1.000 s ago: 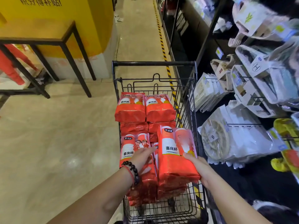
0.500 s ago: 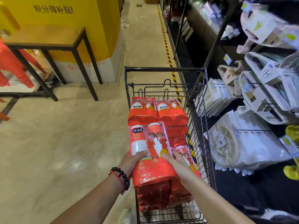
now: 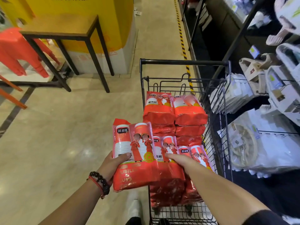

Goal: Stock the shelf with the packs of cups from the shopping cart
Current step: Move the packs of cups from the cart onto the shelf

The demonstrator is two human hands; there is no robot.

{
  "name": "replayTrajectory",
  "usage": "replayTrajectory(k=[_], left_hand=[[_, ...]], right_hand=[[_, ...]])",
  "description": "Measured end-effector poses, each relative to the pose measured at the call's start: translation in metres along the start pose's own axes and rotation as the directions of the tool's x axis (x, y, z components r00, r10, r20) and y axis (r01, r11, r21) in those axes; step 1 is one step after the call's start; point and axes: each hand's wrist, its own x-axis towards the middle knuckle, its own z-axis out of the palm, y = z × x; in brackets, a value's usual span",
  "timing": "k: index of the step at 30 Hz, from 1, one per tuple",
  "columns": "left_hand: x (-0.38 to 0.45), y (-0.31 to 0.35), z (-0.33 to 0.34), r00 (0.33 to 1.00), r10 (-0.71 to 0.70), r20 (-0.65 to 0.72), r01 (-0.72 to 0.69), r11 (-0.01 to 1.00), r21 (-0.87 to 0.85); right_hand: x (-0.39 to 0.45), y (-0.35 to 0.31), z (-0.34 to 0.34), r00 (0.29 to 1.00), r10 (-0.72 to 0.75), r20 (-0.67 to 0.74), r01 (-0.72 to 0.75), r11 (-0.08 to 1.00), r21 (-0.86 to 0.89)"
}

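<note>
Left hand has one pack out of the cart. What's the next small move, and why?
Probably close the right hand on the second pack beneath it and lift. The left hand already grips one pack beside the cart, and the shelf stands to the right.

Bright indoor light glares off the glossy beige tiled floor (image 3: 84, 150); wide-angle edges bend, and the dark right-hand shelving (image 3: 276, 88) is blurred.

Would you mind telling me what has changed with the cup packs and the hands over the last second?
The left hand has lifted one pack of cups out to the cart's left side. The right hand, which gripped an upright pack earlier, now rests on a lower pack. The rear stacks and shopping cart stayed put.
</note>
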Motion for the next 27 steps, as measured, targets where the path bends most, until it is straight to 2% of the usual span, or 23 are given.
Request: replayTrajectory(k=[7,11,14,16,19,24,27], left_hand=[[-0.003,-0.002,0.0,0.997,-0.035,0.065,0.035,0.999,-0.002],[0.0,-0.002,0.005,0.996,-0.036,0.076,0.032,0.998,0.049],[0.002,-0.003,0.008,0.995,-0.035,0.095,0.027,0.996,0.082],[0.003,-0.005,0.013,0.993,-0.037,0.115,0.025,0.994,0.106],[0.005,-0.009,0.026,0.987,-0.038,0.158,0.016,0.991,0.135],[0.008,-0.014,0.061,0.972,0.002,0.234,-0.057,0.972,0.227],[0.01,-0.014,0.092,0.944,0.059,0.324,-0.162,0.94,0.3]], right_hand=[[-0.001,-0.006,0.001,0.997,0.028,0.072,-0.026,0.999,-0.025],[-0.006,0.001,-0.001,0.989,0.076,0.124,-0.083,0.995,0.051],[-0.01,0.016,-0.011,0.992,0.051,0.117,-0.067,0.988,0.138],[-0.019,0.031,-0.02,0.999,0.008,0.033,-0.014,0.985,0.173],[-0.039,0.055,-0.035,0.98,-0.131,-0.152,0.158,0.97,0.183],[-0.093,0.094,-0.066,0.859,-0.314,-0.405,0.467,0.804,0.367],[-0.136,0.122,-0.087,0.749,-0.36,-0.556,0.601,0.722,0.341]])
